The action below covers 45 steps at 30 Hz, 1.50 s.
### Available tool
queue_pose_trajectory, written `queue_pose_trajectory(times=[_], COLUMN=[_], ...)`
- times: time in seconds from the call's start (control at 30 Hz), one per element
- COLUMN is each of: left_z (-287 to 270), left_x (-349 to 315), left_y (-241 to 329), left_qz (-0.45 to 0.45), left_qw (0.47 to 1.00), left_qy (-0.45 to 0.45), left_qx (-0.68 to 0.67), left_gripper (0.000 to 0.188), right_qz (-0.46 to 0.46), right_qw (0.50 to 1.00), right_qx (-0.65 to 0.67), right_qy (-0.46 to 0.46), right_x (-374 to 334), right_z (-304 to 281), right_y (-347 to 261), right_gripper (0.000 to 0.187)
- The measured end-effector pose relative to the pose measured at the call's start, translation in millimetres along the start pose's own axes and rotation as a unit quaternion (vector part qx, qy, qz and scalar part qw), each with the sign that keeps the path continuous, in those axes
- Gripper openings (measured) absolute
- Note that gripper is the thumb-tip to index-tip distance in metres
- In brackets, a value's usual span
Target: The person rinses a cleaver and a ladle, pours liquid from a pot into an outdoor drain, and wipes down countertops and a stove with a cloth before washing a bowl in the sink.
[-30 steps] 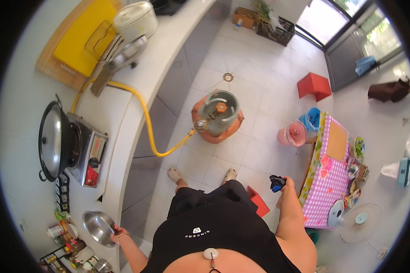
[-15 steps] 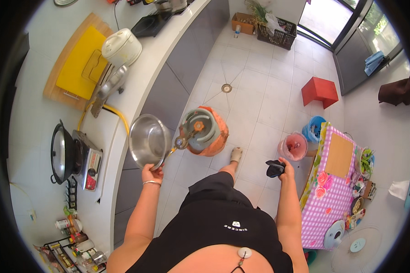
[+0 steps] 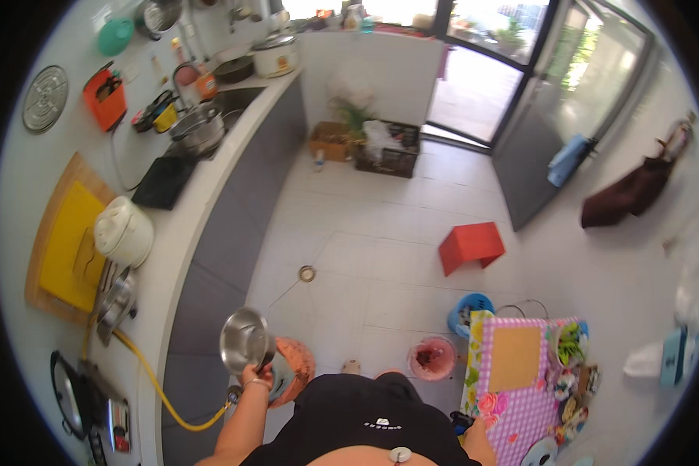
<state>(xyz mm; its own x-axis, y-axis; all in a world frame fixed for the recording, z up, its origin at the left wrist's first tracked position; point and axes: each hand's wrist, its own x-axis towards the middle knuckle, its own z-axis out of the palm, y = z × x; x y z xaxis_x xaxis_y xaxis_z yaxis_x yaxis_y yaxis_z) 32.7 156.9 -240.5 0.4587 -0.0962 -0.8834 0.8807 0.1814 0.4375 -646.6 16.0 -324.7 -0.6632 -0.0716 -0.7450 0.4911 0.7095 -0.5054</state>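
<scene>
A shiny stainless steel bowl [image 3: 239,338] hangs over the floor at lower left, tilted so its inside shows. My left hand [image 3: 259,375] is closed on its near rim. Close under that hand stands a rusty orange and grey gas cylinder [image 3: 299,371], partly hidden by my arm. At the lower right, beside the checked tablecloth, my right hand [image 3: 477,432] is closed on a small black object [image 3: 461,422] that looks soft; its kind is not clear.
A counter [image 3: 196,203] runs along the left, with a yellow hose [image 3: 159,388] and a wok [image 3: 67,396]. To the right are a pink bucket [image 3: 446,359], a blue bucket [image 3: 480,301], a red stool [image 3: 471,244] and a table with a checked cloth [image 3: 520,404]. An open door [image 3: 540,155] stands beyond.
The view has swung up toward the door, and the floor things sit lower in the picture. My left hand still holds the bowl; my right hand is now closer to the table.
</scene>
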Motion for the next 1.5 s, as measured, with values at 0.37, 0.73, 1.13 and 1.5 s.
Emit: queue_pose_trajectory(times=[0.37,0.73,1.13,1.5], left_z=[163.8,278.7,477.5,595.5], left_x=[-54.2,17.9,85.5,98.9], left_y=[-14.9,28.3,192.0,262.8], left_qz=[0.033,0.146,0.153,0.168], left_qw=[0.998,0.982,0.977,0.926], left_qy=[0.017,0.065,0.045,0.156], left_qx=[-0.055,-0.096,-0.143,-0.301], left_gripper=[0.026,0.017,0.018,0.023], right_qz=[0.069,-0.11,-0.097,-0.122], right_qw=[0.922,0.876,0.795,0.801], right_qx=[-0.145,-0.189,-0.384,-0.372], right_qy=[-0.353,-0.43,-0.459,-0.453], right_x=[-30.8,-129.5,-207.2,-346.6], right_z=[295.5,634.4,796.6,1194.4], right_y=[-104.7,-284.7,-328.9,-349.6], right_gripper=[0.015,0.012,0.036,0.016])
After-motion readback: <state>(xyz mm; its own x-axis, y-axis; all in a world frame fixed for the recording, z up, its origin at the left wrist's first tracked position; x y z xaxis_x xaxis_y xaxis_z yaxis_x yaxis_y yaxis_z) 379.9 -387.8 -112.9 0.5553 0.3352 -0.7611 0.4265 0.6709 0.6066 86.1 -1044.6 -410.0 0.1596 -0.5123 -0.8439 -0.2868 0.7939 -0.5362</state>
